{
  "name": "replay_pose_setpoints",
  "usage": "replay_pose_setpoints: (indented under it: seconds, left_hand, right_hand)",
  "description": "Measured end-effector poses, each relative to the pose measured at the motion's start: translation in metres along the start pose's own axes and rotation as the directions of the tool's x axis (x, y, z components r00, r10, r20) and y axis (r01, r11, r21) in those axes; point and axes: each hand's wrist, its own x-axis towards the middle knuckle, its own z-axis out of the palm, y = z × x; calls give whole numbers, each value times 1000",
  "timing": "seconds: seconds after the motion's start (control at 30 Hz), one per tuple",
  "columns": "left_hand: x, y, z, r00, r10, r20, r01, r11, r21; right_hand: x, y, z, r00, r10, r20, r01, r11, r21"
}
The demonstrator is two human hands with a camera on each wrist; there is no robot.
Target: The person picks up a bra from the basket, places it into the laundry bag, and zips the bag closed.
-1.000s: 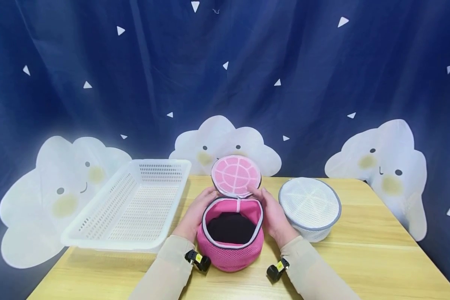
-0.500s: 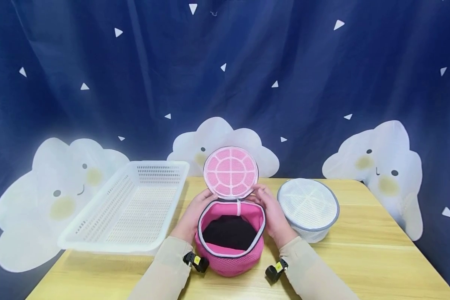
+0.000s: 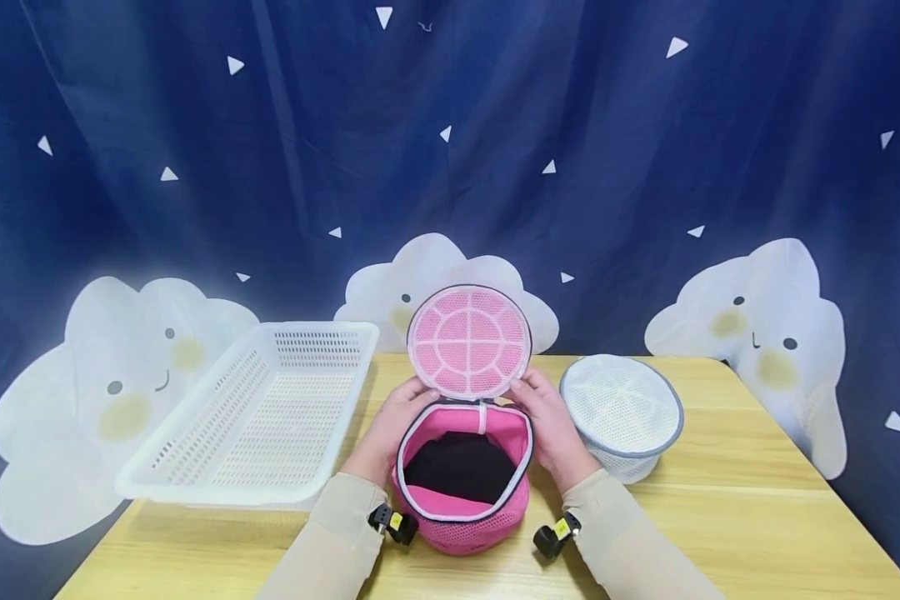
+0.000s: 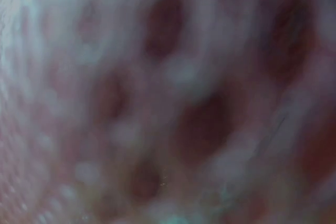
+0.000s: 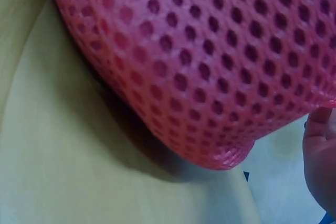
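Observation:
A pink mesh laundry bag (image 3: 465, 533), round, stands on the table with its zip-edged mouth facing up. Black cloth (image 3: 461, 467) lies inside it. Its round lid (image 3: 468, 342), pink with white bands, stands raised behind the mouth. At the bag's left rear rim, my left hand (image 3: 392, 425) grips the side. My right hand (image 3: 551, 421) holds the right rear rim near the lid's lower edge. Pink mesh fills the left wrist view, blurred, with no hand visible. In the right wrist view the bag's mesh wall (image 5: 210, 66) bulges beside part of my right hand (image 5: 321, 156).
A white perforated plastic basket (image 3: 328, 450) stands to the left on the wooden table (image 3: 757, 492). Close to my right hand is a round white mesh bag (image 3: 622, 408) with grey edging. A dark blue curtain (image 3: 495, 200) with clouds hangs behind the table.
The lid has risen more upright behind the mouth, and the bag's mouth looks wider. My right fingertips have shifted at the lid's lower edge; my left hand has hardly moved.

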Motion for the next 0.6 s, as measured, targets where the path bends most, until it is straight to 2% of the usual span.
replay_pose_setpoints:
  seconds: [0.23, 0.33, 0.43, 0.53, 0.6]
  left_hand:
    - [0, 0, -2, 1000, 25, 18, -24, 999, -47]
    - [-3, 2, -3, 999, 20, 46, -15, 994, -107]
    - [-8, 4, -3, 994, -2, 107, 22, 981, -191]
    - [-11, 7, -4, 988, -10, 153, 47, 970, -238]
    - [-11, 9, -4, 987, 7, 163, 29, 975, -222]
  right_hand:
    - [-3, -3, -2, 994, -19, 104, 14, 999, 46]
    - [-4, -4, -4, 989, -16, 149, 4, 996, 85]
    - [-4, -3, -5, 986, -2, 165, -18, 993, 118]
    - [-5, -4, -6, 989, -3, 148, -12, 995, 97]
    - [-5, -4, -7, 989, -10, 148, 0, 997, 71]
